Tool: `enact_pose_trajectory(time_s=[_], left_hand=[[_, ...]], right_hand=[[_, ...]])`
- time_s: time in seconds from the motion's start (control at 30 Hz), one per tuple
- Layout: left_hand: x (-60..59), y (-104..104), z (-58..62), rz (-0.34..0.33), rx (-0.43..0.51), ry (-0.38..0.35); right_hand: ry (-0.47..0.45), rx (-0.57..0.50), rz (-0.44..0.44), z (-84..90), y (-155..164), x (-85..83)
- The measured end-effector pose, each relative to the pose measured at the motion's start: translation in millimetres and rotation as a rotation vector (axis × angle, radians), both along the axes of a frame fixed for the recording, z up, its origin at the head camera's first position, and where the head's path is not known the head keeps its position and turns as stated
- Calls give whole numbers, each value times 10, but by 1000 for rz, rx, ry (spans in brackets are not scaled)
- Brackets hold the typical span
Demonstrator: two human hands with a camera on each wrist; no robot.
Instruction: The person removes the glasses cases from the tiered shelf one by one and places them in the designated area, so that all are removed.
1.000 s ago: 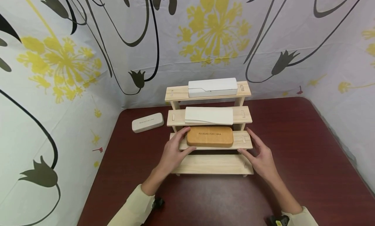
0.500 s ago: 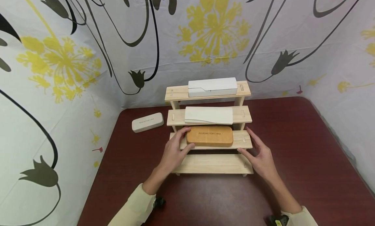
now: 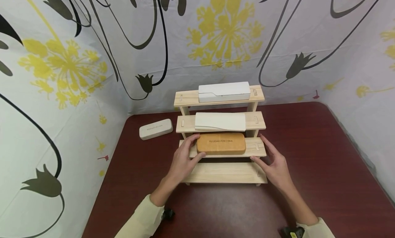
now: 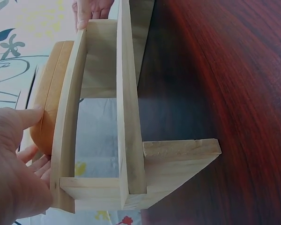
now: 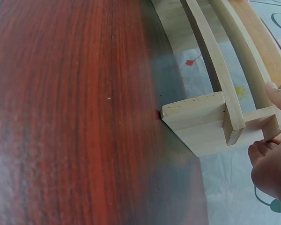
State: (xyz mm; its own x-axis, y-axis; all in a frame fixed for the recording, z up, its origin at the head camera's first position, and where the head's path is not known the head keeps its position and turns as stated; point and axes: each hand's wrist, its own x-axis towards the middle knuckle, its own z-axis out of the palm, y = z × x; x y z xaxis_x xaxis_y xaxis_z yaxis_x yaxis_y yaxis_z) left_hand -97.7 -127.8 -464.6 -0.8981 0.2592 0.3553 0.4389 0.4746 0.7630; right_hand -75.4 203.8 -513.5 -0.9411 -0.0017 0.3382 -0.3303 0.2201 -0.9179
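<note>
A tan leather case (image 3: pixel 221 144) with printed lettering lies on the third step of a wooden stepped rack (image 3: pixel 225 173). My left hand (image 3: pixel 193 147) grips the case's left end, forefinger along the back corner and thumb on the front edge. The left wrist view shows the thumb and fingers of that hand (image 4: pixel 23 140) on the end of the tan case (image 4: pixel 49 103). My right hand (image 3: pixel 258 148) is spread at the shelf's right end, apart from the case. In the right wrist view its fingertips (image 5: pixel 271 93) touch the rack's frame (image 5: pixel 210 117).
A white case (image 3: pixel 224 92) sits on the top step and a cream case (image 3: pixel 220 121) on the second. A beige case (image 3: pixel 155 129) lies on the dark red table (image 3: pixel 308 155) left of the rack. Flower-patterned cloth walls close in on three sides.
</note>
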Motion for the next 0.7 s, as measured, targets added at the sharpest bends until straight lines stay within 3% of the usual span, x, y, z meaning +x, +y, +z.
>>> enact_pose_trajectory(time_s=[0.27,0.5,0.7], left_hand=[[-22,-1,29,23,-108,-19],[-32,1,28,20,-114,-40],[-34,3,17,15,-97,-16]], right_hand=[[-1,-42,20,-11,-4,1],[1,-41,24,-21,-5,-1],[-6,-35,19,-21,-2,0]])
